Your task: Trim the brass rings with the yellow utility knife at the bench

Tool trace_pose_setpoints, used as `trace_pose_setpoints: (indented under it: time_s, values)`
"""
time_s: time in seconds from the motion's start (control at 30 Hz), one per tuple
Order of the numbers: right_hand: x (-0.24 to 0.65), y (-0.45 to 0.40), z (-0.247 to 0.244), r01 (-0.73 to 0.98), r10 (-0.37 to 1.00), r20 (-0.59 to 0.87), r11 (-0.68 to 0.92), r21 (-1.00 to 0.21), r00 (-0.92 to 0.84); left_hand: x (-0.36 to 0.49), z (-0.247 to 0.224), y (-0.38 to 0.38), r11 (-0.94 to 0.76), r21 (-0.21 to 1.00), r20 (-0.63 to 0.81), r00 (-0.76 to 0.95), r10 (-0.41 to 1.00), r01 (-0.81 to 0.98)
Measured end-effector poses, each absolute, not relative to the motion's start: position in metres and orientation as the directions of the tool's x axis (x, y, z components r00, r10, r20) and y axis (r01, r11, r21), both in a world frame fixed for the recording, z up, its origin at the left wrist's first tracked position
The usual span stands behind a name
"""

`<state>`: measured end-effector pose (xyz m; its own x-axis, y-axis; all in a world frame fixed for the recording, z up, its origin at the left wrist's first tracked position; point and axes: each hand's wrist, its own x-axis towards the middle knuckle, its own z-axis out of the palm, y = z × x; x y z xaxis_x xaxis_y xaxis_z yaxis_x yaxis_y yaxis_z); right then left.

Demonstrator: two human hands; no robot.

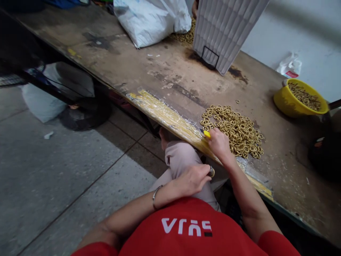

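Note:
My right hand [218, 144] is closed around a small yellow-handled tool [207, 134] whose dark tip points left; its exact kind is unclear. It is at the table's front edge, against the near left side of a pile of brass-coloured rings [241, 133]. Lower down, above my lap, my left hand [195, 179] has its fingers curled round brass-coloured rings [212, 172], seen end-on and mostly hidden by the fingers. One loose ring [238, 101] lies just beyond the pile.
Clear film over yellow tape [170, 115] covers the edge of the worn table [119, 67]. A yellow bowl [286, 101] of rings stands right. Behind are a grey ribbed panel [226, 32], a white sack [146, 21] and another person's hand [195, 9]. A fan stand [85, 113] is left.

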<state>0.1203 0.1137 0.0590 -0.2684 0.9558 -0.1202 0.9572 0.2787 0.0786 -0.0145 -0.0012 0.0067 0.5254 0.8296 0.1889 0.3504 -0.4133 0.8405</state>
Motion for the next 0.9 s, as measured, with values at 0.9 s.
trace_pose_setpoints:
  time_s: [0.9]
  values:
    - [0.127,0.060,0.060,0.448,0.898,0.064,0.277,-0.850,-0.435,-0.046,0.033,0.019,0.387,0.663,-0.293,0.254,0.922,-0.641]
